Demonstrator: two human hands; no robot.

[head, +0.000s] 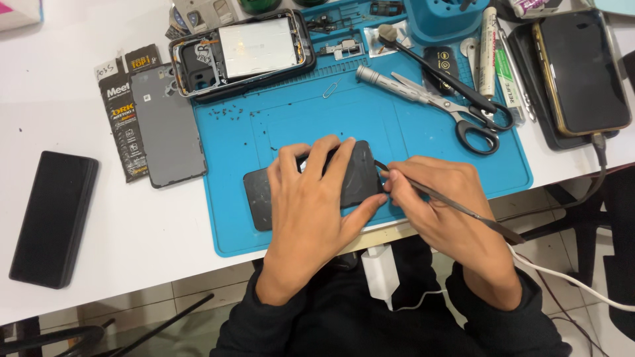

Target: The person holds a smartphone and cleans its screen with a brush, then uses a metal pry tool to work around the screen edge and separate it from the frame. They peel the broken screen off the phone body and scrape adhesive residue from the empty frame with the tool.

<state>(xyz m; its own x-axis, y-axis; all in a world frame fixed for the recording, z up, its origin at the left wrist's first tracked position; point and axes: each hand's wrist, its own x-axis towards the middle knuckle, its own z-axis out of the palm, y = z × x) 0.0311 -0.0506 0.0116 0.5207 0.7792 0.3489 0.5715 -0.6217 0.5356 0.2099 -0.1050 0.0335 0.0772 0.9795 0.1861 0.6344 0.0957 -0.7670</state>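
Your left hand (316, 198) lies flat over a dark phone (350, 177) in the middle of the frame, fingers spread and pressing it down onto the blue mat (278, 129). Your right hand (450, 211) is closed around a thin metal tool (463, 210), held like a pencil. The tip of the tool meets the right edge of the phone, just by your left thumb. A black strip curls up there, but I cannot tell if it is a cable or a bit of tape.

It looks like you are working the tip in at the phone's edge to lift or free something. I think the next move needs a slow, gentle push, with the left hand keeping the phone from sliding.

In the upper middle of the frame sits an opened phone (241, 53) with its insides showing. A grey back cover (167, 124) lies left of the mat, and a black phone (53, 218) lies far left on the white table (59, 86). Scissors (463, 112) and a screwdriver (390, 84) rest at the upper right of the mat. Tiny screws (228, 112) are scattered near the mat's top left.
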